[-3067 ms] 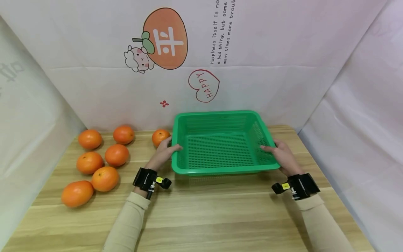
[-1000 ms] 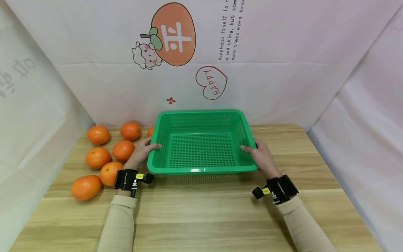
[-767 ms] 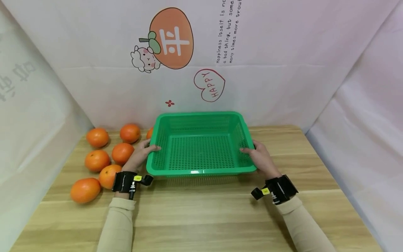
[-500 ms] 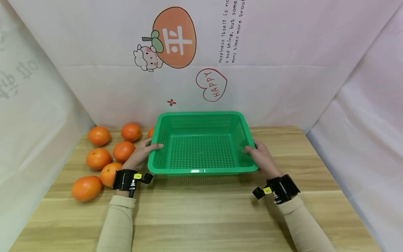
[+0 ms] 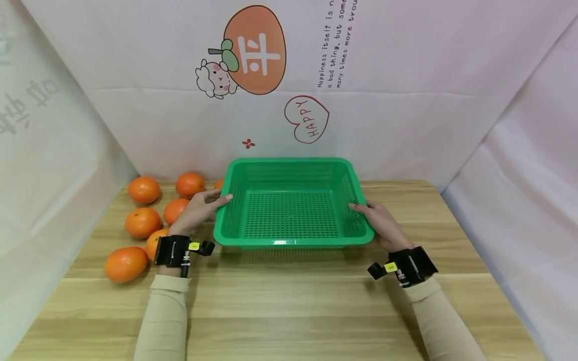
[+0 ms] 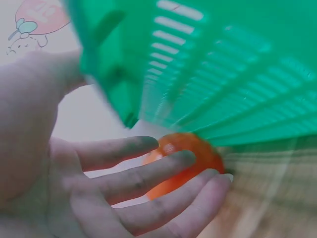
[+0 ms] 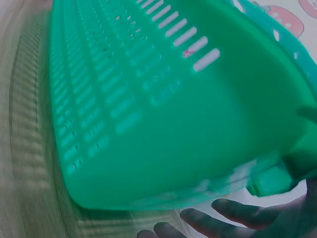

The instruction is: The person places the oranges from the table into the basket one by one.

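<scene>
A green plastic basket (image 5: 289,242) with slotted walls and floor sits on the table against the back cloth. At its left rim is my left hand (image 5: 194,210), thumb over the edge; in the left wrist view its fingers (image 6: 143,181) stretch out nearly straight, apart from the basket wall. My right hand (image 5: 384,223) is at the right rim with the thumb laid over it. Its fingers (image 7: 208,221) extend loosely below the rim in the right wrist view, away from the wall. An orange (image 6: 203,153) shows behind the left fingers, mostly hidden by the basket in the head view.
Several oranges (image 5: 142,222) lie on the left of the wooden table (image 5: 289,311), one (image 5: 156,244) partly behind the left wrist strap. White printed cloth (image 5: 384,130) walls the back and both sides. The right part of the tabletop (image 5: 420,210) is bare wood.
The basket moved left with both hands over the earlier frames, covering most of one orange, then stayed put. Since half a second ago, my left hand has shifted back and its hold has loosened.
</scene>
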`<state>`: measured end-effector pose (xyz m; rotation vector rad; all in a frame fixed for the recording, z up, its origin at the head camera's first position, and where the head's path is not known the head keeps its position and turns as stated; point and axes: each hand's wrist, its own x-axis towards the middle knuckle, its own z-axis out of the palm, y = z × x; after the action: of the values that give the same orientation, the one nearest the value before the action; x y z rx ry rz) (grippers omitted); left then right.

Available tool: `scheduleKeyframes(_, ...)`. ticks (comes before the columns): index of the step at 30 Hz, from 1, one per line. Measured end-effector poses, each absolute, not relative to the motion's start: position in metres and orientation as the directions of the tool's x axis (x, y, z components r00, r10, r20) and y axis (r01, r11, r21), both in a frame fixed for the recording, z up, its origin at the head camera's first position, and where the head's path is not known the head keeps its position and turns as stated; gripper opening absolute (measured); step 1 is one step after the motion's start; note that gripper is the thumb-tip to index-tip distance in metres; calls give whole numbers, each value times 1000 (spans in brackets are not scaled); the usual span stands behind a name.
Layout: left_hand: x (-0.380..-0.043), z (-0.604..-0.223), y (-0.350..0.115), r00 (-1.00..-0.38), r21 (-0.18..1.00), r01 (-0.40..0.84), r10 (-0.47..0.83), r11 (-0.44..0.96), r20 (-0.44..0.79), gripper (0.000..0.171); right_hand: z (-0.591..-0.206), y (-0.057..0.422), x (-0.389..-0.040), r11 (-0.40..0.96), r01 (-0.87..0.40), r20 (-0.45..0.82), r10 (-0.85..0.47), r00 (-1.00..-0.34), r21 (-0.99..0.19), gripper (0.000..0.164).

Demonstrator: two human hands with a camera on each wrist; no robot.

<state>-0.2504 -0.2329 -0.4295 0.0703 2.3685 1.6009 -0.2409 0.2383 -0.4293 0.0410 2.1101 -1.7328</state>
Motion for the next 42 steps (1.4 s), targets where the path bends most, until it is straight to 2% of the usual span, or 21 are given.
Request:
scheduleKeyframes(6,-240,-414,-243,-973,904,-68,173,421,-154,75,-433,239,-248,219,286,-338,-258,-905,-933,86)
scheduleKeyframes(12,-242,-404,-247,-985,929,-33,145,369,-93,64,-435,241,-253,230,297,-355,-280,-892,-927,89)
scheduleKeyframes(16,-241,-400,-243,-994,912,-14,94,409,-58,58,-434,243,-256,229,299,-358,-287,-888,-926,90)
scheduleKeyframes(25,-216,-366,-245,-997,723,73,27,687,75,62,-431,241,-266,207,280,-335,-322,-885,-937,89)
scheduleKeyframes(33,-187,-344,-252,-988,601,155,108,784,114,63,-437,238,-273,200,263,-320,-359,-877,-944,85)
scheduleKeyframes(42,-171,-349,-267,-986,405,163,132,900,103,56,-443,241,-275,191,241,-298,-382,-875,-952,86)
